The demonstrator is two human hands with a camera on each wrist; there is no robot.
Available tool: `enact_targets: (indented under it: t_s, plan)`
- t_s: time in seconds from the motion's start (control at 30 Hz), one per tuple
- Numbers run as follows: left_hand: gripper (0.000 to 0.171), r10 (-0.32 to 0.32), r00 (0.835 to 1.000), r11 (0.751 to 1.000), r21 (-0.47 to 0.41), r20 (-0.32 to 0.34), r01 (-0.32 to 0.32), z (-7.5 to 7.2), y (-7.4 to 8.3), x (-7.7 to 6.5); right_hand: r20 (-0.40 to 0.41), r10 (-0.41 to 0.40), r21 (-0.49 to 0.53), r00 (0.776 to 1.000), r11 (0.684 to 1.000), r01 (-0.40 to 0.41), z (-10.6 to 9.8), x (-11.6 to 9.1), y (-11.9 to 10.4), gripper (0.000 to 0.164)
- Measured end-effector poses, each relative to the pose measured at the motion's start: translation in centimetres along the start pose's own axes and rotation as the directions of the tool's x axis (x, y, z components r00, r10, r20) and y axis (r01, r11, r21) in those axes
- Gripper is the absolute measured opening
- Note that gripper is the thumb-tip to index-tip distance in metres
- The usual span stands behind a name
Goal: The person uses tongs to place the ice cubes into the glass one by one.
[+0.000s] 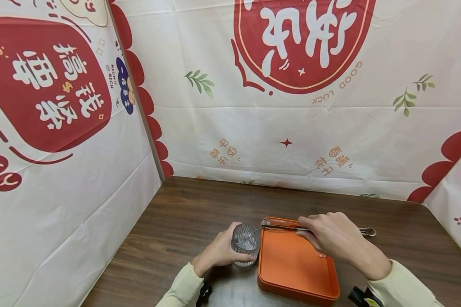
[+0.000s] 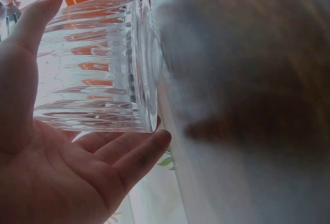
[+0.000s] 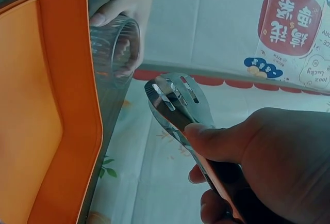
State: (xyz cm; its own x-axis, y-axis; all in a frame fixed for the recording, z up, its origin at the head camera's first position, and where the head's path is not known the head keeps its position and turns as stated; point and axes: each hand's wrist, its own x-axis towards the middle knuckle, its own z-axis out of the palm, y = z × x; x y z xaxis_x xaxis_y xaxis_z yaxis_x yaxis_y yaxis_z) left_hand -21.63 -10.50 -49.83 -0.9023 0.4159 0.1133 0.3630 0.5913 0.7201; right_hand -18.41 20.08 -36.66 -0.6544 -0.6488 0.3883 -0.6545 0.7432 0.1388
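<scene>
My left hand (image 1: 216, 252) holds a clear ribbed glass (image 1: 246, 239), its thumb on the near side and fingers around the far side. The glass is upright, its base (image 2: 154, 61) at the tabletop. In my right hand (image 1: 336, 238) is a pair of metal tongs (image 3: 175, 100), gripped along the arms with the thumb on top. Their slotted heads lie close together, and I see nothing between them. The tongs reach over the far edge of an orange tray (image 1: 292, 266), heads toward the glass. Most of my right fingers are hidden in the head view.
The shallow, raised-rim tray sits just right of the glass on a dark wooden table (image 1: 169, 238). White printed cloth (image 1: 284, 123) hangs behind the table and along both sides. A black strap and device (image 1: 365, 296) are on my right wrist.
</scene>
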Motion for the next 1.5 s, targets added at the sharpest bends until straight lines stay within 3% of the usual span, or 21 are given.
enact_targets:
  t_s: [0.57, 1.5]
  plan:
    - [0.090, -0.007, 1.000, 1.000, 0.009, 0.001, 0.006, -0.1, 0.1, -0.1, 0.006, -0.035, 0.029, 0.999, 0.999, 0.035, 0.8, 1.8, -1.3, 0.028]
    - [0.088, 0.008, 1.000, 1.000, 0.007, 0.009, -0.008, -0.2, 0.1, 0.0, 0.030, -0.061, 0.036, 0.998, 0.998, 0.060, 2.0, 2.6, -2.4, 0.025]
